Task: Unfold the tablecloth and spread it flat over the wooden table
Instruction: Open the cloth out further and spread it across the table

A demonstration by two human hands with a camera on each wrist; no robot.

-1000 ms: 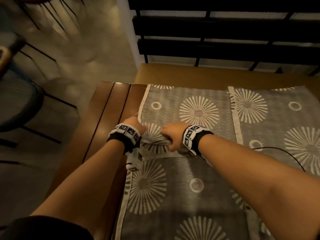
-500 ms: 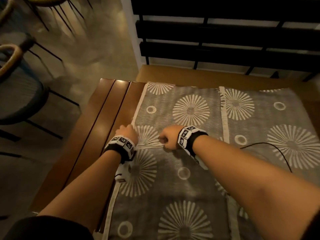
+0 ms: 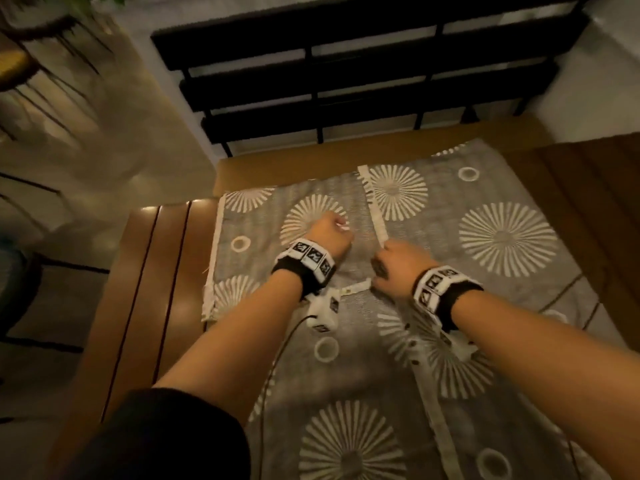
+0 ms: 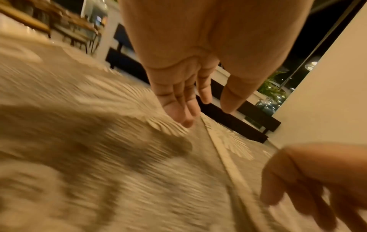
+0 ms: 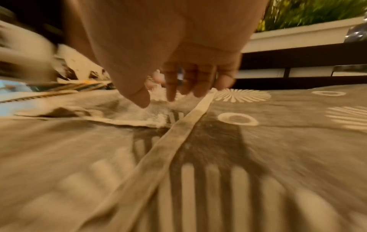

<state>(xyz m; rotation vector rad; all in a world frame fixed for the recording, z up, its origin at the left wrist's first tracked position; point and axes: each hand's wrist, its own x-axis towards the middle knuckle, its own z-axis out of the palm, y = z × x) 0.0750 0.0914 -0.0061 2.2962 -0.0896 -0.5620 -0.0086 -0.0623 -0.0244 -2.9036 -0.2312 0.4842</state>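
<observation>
The grey woven tablecloth (image 3: 433,278) with pale sunburst and ring motifs is lying partly folded across the brown slatted wooden table (image 3: 156,289), leaving a strip of bare wood showing along the table's left side. A cream hem band (image 3: 375,216) is running across the cloth's upper layer, with a folded corner sitting between the two wrists. The person's left hand (image 3: 327,237) is hovering over a sunburst near the cloth's left part; in the left wrist view its fingers (image 4: 178,100) are hanging loosely extended and gripping nothing. The right hand (image 3: 398,265) is sitting just beside the hem band, its fingers (image 5: 190,81) pointing down, slightly spread and relaxed above the cloth, holding nothing. A black slatted bench (image 3: 346,74) is standing beyond the table's far edge.
</observation>
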